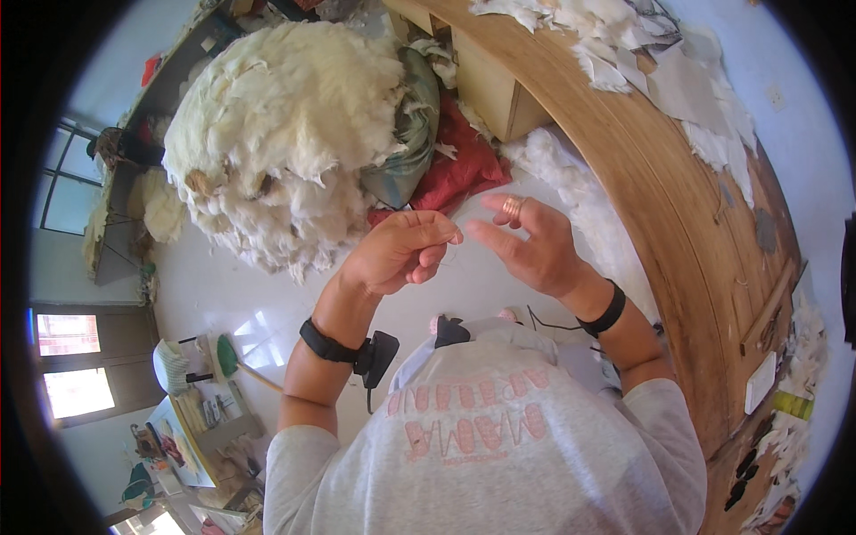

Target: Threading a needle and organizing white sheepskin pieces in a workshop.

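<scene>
The left hand point(403, 253) pinches thumb to finger, contents unclear; the right hand point(539, 248) curves half-open, seemingly empty. Fluffy fleece point(285, 116) bulges beyond; ragged scraps point(691, 87) fringe the wooden table's point(664, 201) far edge.

anything in left grip point(406, 252) too small to tell, red sack point(465, 162) partly hidden

Cream fleece point(285, 98), green sack point(417, 129), red sack point(468, 160)

A red sack point(465, 162) lies beside a green sack point(417, 134), left of a wooden table point(691, 223)
</scene>
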`<state>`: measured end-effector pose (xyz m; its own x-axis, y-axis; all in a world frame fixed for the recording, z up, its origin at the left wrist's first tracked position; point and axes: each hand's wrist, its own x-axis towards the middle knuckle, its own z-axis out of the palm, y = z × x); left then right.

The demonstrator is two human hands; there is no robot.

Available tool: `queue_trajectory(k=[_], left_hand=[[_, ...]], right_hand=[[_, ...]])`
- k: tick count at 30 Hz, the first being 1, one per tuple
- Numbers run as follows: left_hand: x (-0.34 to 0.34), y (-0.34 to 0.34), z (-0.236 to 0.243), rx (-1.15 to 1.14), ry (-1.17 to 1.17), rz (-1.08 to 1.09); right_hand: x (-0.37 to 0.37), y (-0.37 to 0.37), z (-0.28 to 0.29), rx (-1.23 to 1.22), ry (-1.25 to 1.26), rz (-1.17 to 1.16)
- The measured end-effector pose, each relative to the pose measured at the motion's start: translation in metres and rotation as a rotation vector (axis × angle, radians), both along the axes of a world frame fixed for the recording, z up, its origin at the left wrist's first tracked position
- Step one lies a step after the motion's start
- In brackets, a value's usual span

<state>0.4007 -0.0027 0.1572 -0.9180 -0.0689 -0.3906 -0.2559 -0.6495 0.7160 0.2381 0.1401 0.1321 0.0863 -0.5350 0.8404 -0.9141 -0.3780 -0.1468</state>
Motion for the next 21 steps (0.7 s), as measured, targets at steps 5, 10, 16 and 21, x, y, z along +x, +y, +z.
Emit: queue_trajectory(k=[5, 10, 16, 21], left_hand=[[0.005, -0.002, -0.003, 0.019, 0.026, -0.017], [0.012, 0.0, -0.002, -0.049, 0.013, 0.015], [0.017, 0.007, 0.0, -0.292, -0.008, 0.141], [0.019, 0.002, 0.002, -0.372, -0.018, 0.125]], right_hand=[[0.014, -0.008, 0.02, -0.05, 0.13, 0.059], [0.023, -0.007, 0.013, 0.015, 0.162, 0.048], [0.038, -0.01, 0.011, 0.616, -1.303, 0.252], [0.038, -0.022, 0.02, 0.782, -1.485, 0.294]])
